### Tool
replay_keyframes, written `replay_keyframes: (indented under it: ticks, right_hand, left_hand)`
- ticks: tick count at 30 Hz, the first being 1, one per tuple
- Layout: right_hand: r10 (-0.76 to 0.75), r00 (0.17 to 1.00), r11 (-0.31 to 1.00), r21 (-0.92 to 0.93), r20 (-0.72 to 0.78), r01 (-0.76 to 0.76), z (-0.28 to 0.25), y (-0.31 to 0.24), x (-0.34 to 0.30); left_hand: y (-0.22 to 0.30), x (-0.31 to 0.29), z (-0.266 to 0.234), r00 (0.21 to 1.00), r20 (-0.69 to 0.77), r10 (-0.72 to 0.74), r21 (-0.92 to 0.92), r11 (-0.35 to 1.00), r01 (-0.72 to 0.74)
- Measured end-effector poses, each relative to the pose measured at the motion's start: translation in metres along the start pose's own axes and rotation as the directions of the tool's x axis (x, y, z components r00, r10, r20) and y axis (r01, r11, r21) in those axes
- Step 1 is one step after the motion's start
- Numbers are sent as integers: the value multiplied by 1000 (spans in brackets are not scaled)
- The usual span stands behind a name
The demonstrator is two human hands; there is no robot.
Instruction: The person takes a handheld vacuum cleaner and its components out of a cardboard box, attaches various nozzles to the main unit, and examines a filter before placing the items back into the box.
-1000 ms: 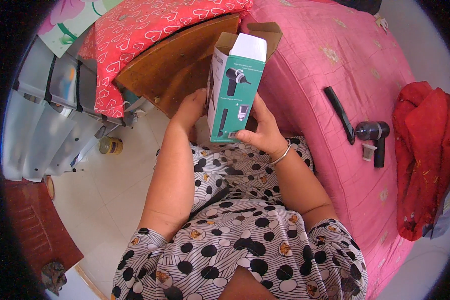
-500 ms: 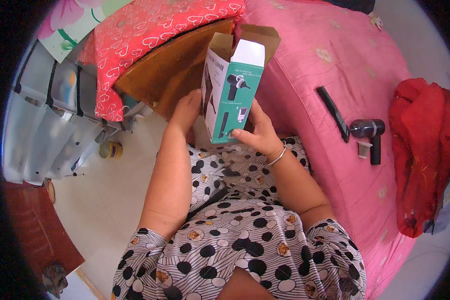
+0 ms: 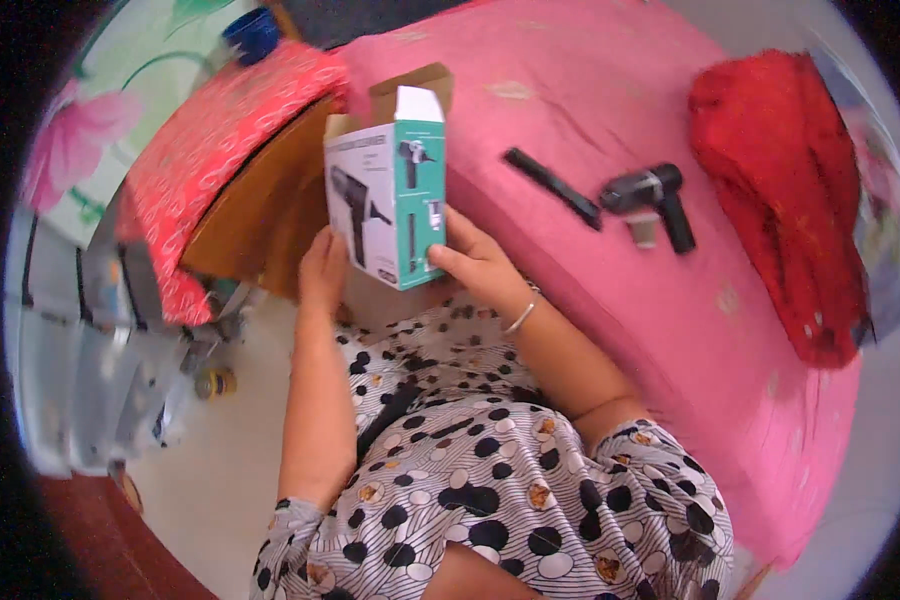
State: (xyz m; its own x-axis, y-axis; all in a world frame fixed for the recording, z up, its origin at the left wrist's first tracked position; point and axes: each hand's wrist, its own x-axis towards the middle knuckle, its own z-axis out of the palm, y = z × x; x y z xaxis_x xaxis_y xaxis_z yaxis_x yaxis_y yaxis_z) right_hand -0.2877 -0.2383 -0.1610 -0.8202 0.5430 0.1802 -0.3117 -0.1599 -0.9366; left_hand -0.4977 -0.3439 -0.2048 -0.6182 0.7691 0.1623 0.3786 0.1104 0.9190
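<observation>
Above my lap is an upright white and teal cardboard box (image 3: 422,225), its top flaps standing up and apart. Pictures of a black handheld vacuum are printed on its sides. My right hand (image 3: 475,258) grips its right edge, thumb on the teal side and fingers behind. At the lower left edge, my left hand (image 3: 322,268) holds the box, with its fingers partly hidden. To the right on the bed lie a black handheld vacuum (image 3: 650,190), a long flat black nozzle (image 3: 553,187) and a small pale piece (image 3: 644,230) beside the vacuum.
A pink bedspread (image 3: 610,310) covers the bed on my right. A crumpled red cloth (image 3: 770,180) lies at its far right. Ahead left is a brown wooden piece (image 3: 255,215) under a red heart-patterned cloth (image 3: 230,140). A blue container (image 3: 252,36) stands behind; a yellow tin (image 3: 214,382) sits on the floor.
The box has turned so that more of its white side shows, and both hands have stayed on it. My view has swung, shifting the bed and the vacuum leftward and up in the picture.
</observation>
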Motion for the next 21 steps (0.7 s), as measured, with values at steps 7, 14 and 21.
replay_keyframes:
  ticks: [7,14,21]
  right_hand:
    - [41,994,998,43,-97,-37,-63,-91,-83]
    - [-69,960,982,149,-271,113,-173,-159,-133]
    - [-20,960,983,-179,-279,-31,-195,-216,-150]
  left_hand:
    - [127,-39,67,981,39,188,155,969,-192]
    - [205,-22,195,942,198,271,90,952,-292]
    - [226,-16,224,921,264,287,191,920,-341]
